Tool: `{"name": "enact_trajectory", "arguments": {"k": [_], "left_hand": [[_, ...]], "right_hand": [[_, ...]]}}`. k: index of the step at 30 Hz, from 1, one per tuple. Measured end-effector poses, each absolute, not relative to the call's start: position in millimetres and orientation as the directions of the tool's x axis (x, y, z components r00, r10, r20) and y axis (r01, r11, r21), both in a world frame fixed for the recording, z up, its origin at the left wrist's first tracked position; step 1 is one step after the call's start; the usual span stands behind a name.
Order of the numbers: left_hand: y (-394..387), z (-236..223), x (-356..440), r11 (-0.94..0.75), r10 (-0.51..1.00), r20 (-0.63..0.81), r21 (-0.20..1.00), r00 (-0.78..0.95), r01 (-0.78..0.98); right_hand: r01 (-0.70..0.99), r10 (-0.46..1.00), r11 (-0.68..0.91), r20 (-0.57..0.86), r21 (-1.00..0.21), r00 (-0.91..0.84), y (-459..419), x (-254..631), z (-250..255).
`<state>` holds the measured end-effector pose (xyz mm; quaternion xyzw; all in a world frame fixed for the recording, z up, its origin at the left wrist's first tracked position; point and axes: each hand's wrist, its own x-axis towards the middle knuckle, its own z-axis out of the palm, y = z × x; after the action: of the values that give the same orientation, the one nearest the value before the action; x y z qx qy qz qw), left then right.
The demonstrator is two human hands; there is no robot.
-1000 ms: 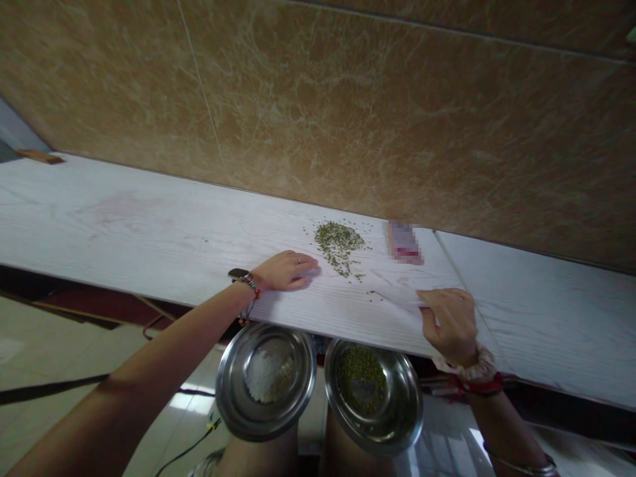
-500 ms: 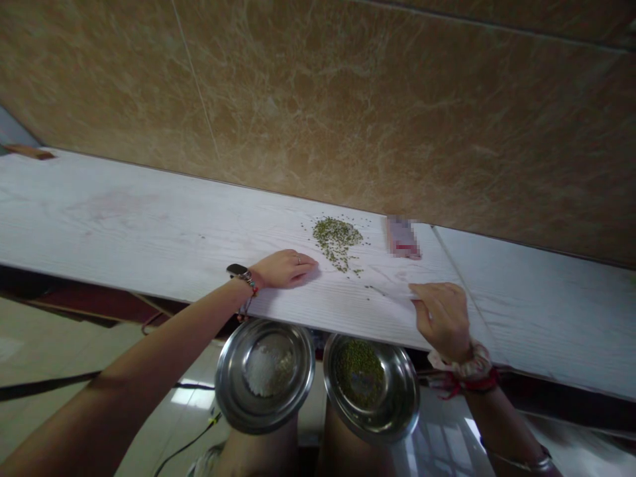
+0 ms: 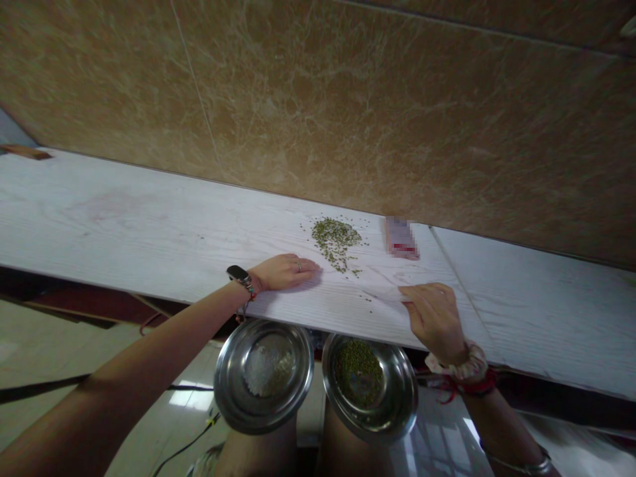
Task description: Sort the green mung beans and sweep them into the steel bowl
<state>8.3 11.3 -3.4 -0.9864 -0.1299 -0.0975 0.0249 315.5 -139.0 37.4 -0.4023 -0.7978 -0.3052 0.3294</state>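
Observation:
My left hand [image 3: 287,271] lies on the white wood-grain tabletop [image 3: 199,218], its fingers stretched out beside a pile of small green beans [image 3: 336,233] that look like mung beans. Thumb and fingers of my right hand [image 3: 436,317] pinch a thin pale stick-like thing [image 3: 385,295]; blur hides its exact kind. Its far end is near a few stray beans [image 3: 368,301] on the table. Below the table edge, a steel bowl of green beans [image 3: 360,371] rests on my right leg. On the left leg rests another steel bowl with whitish grains [image 3: 268,364].
Beyond the pile lies a blurred-out flat object [image 3: 401,237] close to the brown marbled wall [image 3: 298,99]. A small brown wooden piece [image 3: 27,152] sits at the far left. A dark cable [image 3: 186,444] runs along the tiled floor.
My right hand has moved slightly left with the pale stick-like thing, and the stray beans near its end have shifted a little. My left hand has shifted slightly right, still on the table.

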Motion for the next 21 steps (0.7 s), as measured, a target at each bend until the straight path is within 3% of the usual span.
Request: {"name": "enact_trajectory", "arguments": {"k": [10,17,21], "left_hand": [[10,-2,8,-0.960,0.276,0.176,0.000,0.945,0.280],[10,-3,9,-0.959,0.274,0.195,-0.014,0.942,0.282],[11,-3,8,-0.960,0.270,0.194,-0.021,0.943,0.279]], "right_hand": [[0.775,0.450,0.602,0.719,0.195,-0.530,-152,315,47],[0.899,0.562,0.296,0.702,0.323,-0.438,-152,329,47],[0.910,0.619,0.219,0.671,0.352,-0.408,-160,327,45]]}}
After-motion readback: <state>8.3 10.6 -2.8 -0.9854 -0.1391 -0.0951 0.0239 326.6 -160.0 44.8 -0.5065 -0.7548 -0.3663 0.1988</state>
